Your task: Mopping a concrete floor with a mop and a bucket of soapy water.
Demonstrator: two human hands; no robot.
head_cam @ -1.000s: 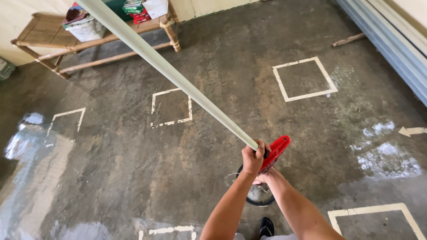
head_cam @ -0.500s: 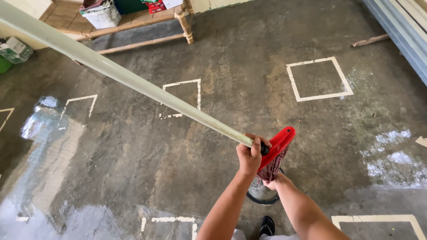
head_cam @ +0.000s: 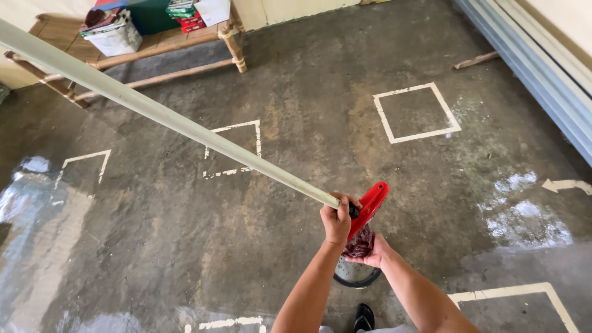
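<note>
A wet concrete floor with taped squares spreads below. Across it slants a long pale mop handle, its red head held over a bucket by the person's foot. The left hand is clamped round the handle's lower end; the right hand squeezes the dark mop strands. This looks like wringing; further squeezing likely calls for a firm twist.
</note>
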